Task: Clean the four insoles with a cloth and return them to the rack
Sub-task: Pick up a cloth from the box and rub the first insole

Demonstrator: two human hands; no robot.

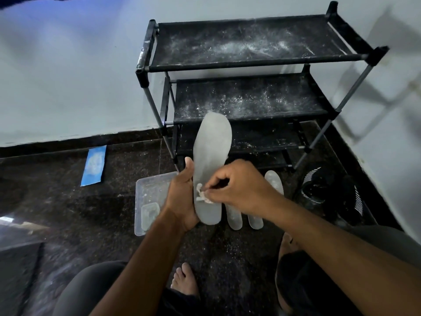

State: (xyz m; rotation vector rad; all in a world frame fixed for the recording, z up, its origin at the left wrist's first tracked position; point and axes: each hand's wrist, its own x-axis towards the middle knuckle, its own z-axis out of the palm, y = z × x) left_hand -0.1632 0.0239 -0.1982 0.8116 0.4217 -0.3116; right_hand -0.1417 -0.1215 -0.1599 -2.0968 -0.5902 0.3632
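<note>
My left hand [182, 197] grips a grey insole [213, 156] near its heel, holding it upright in front of the black shoe rack [250, 67]. Against the insole's lower part, my right hand [241, 188] pinches a small white cloth [202, 197]. Three more grey insoles lie on the dark floor behind my hands: one [234, 218] and a second [255, 222] show only their heel ends, while the third [274, 182] shows its toe end. White dust covers the rack's shelves.
A clear plastic tray [148, 192] holding a small container lies on the floor left of my hands. A blue sheet [94, 165] lies near the wall. A black basket [319, 188] stands right of the rack. My bare feet and knees are below.
</note>
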